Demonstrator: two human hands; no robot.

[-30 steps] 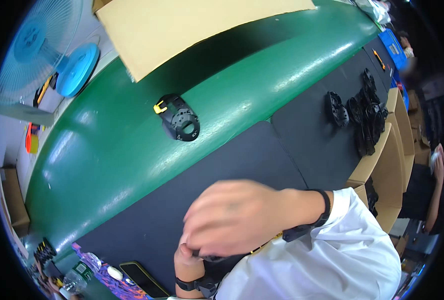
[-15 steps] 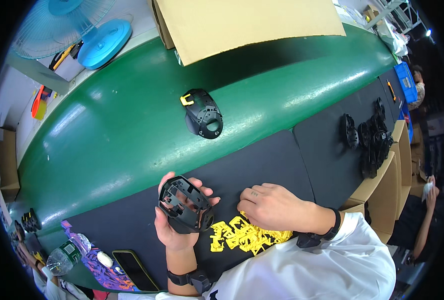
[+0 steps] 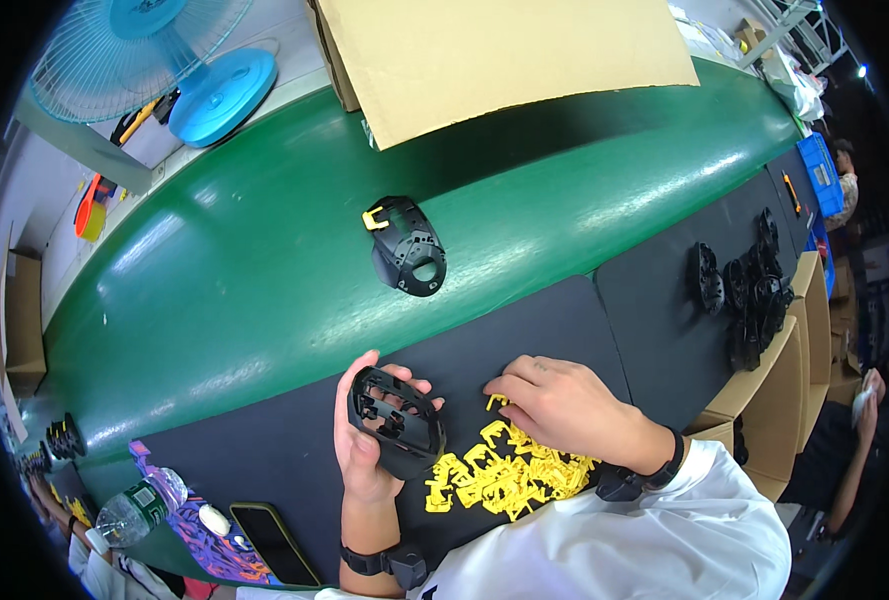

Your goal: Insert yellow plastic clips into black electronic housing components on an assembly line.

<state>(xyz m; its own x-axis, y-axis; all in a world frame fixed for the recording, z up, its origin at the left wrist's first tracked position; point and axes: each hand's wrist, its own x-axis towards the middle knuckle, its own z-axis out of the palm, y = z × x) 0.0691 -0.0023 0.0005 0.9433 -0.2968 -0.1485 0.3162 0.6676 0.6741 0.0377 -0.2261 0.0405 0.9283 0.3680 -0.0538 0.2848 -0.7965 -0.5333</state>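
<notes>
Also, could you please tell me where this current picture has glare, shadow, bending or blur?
Head view: white glare streaks the green table; head view: a dark shadow lies on it below the cardboard; head view: the table's far edge bows and the corners go black; head view: the right hand and the black shell show no strong blur.

The left head-worn fisheye camera is looking down from near above the bare left hand (image 3: 368, 474) and bare right hand (image 3: 570, 406).
</notes>
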